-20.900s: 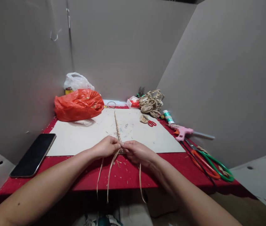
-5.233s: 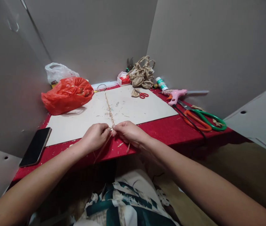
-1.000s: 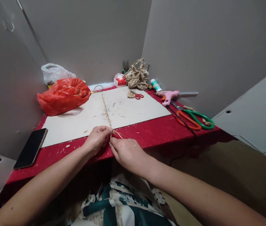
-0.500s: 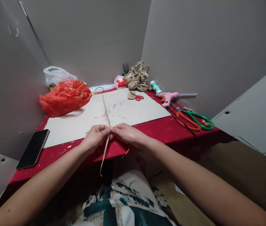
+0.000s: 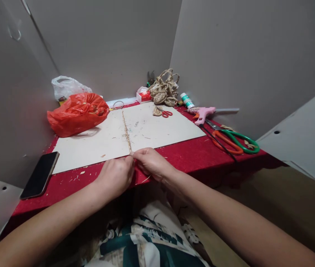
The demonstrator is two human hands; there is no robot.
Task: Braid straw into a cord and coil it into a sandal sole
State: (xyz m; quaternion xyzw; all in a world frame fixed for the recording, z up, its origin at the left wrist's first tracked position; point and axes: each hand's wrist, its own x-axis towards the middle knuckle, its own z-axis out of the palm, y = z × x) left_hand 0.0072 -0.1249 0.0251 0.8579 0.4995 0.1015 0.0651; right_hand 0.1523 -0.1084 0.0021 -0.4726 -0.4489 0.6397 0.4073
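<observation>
The left hand and the right hand meet at the near edge of the table, their fingertips touching. The fingers of both are closed together, pinched on the near end of a thin braided straw cord. The left hand is curled into a loose fist with its back to the camera; the right hand's fingers fold down over the cord's end, and a loose straw strand pokes out beneath that hand, over the table's front edge.

From the pinch the cord runs straight away, lying flat along the middle of a pale board that covers most of the red tabletop. Its far end reaches close to the board's far edge, near a small ring.

To the left, a black phone lies on the red strip beside the board, well apart from the hands. At the far left sit an orange plastic bag and, behind it, a white bag. At the far right corner there is a heap of coiled rope, with small red scissors on the board just in front of it. Along the right edge lie a pink glue gun and large scissors with orange and green handles.

The board on both sides of the cord is bare but for small straw scraps, and grey walls close in on the left, far and right sides of the table.
</observation>
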